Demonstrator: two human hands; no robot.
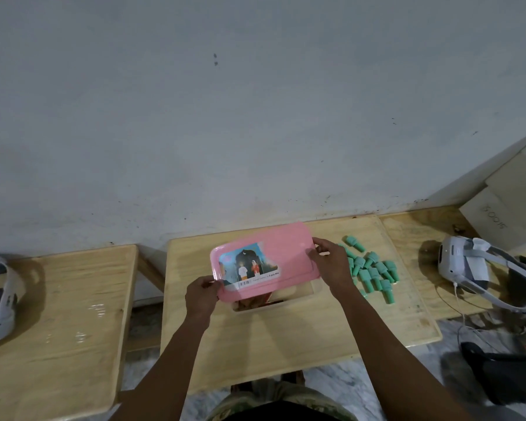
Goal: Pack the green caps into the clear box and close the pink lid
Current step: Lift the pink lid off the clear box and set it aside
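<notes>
The pink lid (286, 253), with a picture sticker on its left part, is held tilted above the clear box (298, 299), whose near rim shows below it. My left hand (201, 296) grips the lid's near-left corner. My right hand (331, 262) grips its right edge. A pile of several green caps (372, 273) lies on the wooden table to the right of the box, partly hidden behind my right hand. The inside of the box is mostly covered by the lid.
The middle wooden table (286, 338) stands against a grey wall. A white headset (468, 268) with a cable lies on the right table, beside cardboard boxes (507, 205). Another white device (0, 302) rests on the left table.
</notes>
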